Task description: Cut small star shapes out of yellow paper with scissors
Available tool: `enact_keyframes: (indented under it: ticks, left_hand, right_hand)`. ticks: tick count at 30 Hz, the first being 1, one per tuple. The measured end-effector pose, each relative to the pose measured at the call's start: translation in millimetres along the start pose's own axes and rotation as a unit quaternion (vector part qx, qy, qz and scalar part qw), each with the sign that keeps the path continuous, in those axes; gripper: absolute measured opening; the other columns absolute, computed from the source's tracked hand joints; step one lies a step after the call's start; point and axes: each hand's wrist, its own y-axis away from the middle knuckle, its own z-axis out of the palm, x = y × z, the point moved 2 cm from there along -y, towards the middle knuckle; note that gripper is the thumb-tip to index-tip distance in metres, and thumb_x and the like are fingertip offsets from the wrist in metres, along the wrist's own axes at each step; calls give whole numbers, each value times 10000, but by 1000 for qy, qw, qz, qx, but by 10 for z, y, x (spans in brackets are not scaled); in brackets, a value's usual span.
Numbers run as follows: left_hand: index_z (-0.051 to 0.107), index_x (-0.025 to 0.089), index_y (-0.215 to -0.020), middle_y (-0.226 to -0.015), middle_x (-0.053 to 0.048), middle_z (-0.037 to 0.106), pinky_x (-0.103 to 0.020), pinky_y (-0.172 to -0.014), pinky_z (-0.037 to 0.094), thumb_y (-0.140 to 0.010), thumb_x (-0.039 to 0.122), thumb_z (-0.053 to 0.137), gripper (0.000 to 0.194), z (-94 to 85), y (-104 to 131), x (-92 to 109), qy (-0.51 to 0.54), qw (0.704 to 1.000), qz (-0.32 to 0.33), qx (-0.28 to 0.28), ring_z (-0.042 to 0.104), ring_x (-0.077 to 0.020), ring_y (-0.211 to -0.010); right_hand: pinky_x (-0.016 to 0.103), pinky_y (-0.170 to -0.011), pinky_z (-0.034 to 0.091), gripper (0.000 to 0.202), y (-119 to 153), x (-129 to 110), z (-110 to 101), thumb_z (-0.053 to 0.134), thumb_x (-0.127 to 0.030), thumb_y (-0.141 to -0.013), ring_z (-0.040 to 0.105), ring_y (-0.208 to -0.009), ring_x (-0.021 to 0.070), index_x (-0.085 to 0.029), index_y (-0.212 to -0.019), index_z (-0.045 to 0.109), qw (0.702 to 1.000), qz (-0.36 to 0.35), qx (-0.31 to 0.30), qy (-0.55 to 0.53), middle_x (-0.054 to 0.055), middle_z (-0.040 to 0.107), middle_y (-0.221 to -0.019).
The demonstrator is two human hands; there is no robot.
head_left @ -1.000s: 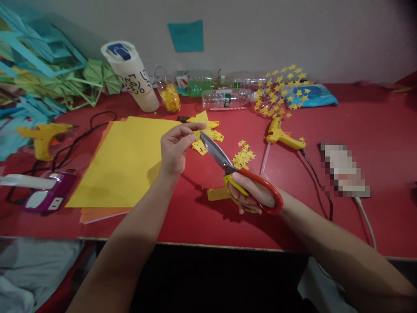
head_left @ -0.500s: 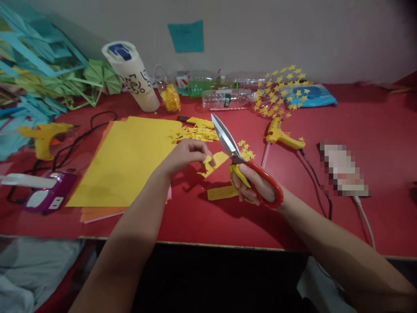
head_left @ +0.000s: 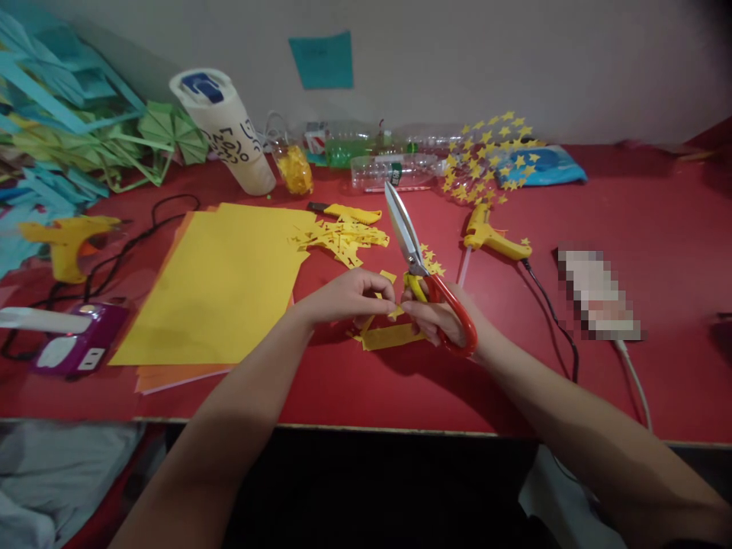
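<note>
My right hand point(head_left: 438, 316) is wrapped round the scissors point(head_left: 438, 282), which have red and yellow handles. Their blades point up and away from me and look closed. My left hand point(head_left: 357, 296) is beside it, its fingers pinching a small yellow paper star point(head_left: 396, 312) whose edge shows between the fingertips of both hands. Beneath the hands lies a yellow paper strip point(head_left: 392, 337). More yellow paper is partly hidden behind the left fingers. Cut yellow scraps point(head_left: 343, 240) lie heaped beyond the left hand, and small yellow stars point(head_left: 431, 261) lie behind the scissors.
Yellow sheets point(head_left: 217, 290) are stacked at left, with a yellow cutter knife point(head_left: 351, 213) beyond. Glue guns point(head_left: 495, 240) point(head_left: 65, 244) lie on both sides. A white tumbler point(head_left: 229, 137), plastic bottles point(head_left: 394, 174) and a star-covered ball point(head_left: 486, 160) stand along the wall. A phone point(head_left: 598, 293) lies right.
My left hand has moved right and nearer, to meet my right fingers. The cut yellow piece it held is out of its grasp, and a star shows there. The scissors have shifted slightly.
</note>
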Motion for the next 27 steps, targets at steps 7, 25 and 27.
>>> enact_keyframes:
  ticks: [7, 25, 27]
  left_hand:
    - [635, 153, -699, -526, 56, 540, -170, -432, 387, -704, 218, 630, 65, 0, -22, -2, -13, 1000, -4, 25, 495, -34, -415]
    - [510, 179, -641, -580, 60, 624, -167, -356, 335, -707, 229, 578, 108, -232, -20, -18, 194, 905, 209, 315, 486, -28, -356]
    - [510, 185, -652, -561, 63, 612, -163, -352, 338, -694, 233, 572, 88, -289, 3, -5, 196, 888, 223, 352, 484, -32, -364]
  right_hand:
    - [254, -463, 472, 138, -6, 21, 18, 612, -312, -678, 393, -278, 67, -212, -665, 518, 1000, -9, 5, 13, -128, 407, -325]
    - [264, -450, 337, 519, 28, -75, -68, 606, -715, -670, 416, -426, 103, -211, -631, 485, 981, -52, -11, 187, -59, 431, -456]
    - [264, -464, 328, 558, 17, -57, -56, 602, -750, -642, 421, -470, 107, -203, -629, 495, 974, -50, -28, 221, -40, 452, -511]
